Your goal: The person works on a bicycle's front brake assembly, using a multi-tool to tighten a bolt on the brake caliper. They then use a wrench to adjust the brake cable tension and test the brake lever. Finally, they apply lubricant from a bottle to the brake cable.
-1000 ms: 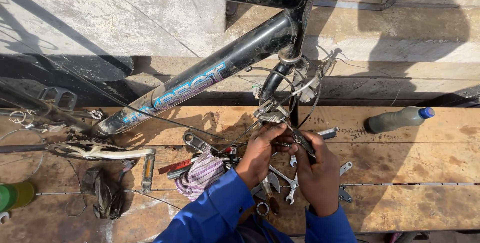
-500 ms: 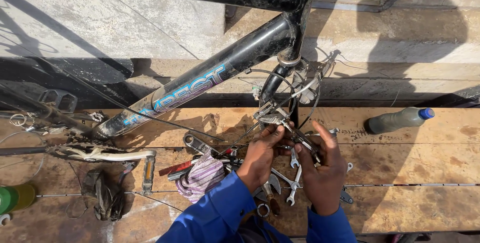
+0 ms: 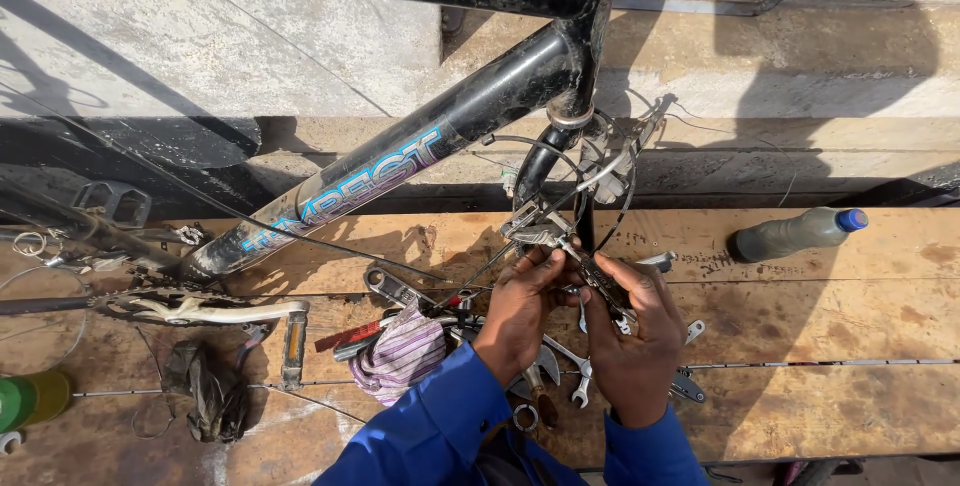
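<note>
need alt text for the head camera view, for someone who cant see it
Two hands, left hand and right hand, work on a brake part of a black bicycle frame above a wooden bench strewn with wrenches, a striped rag and a bottle.

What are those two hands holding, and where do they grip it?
Both hands grip a metal brake arm on the bike: the left hand pinches its lower end, the right hand holds a dark tool against it.
</note>
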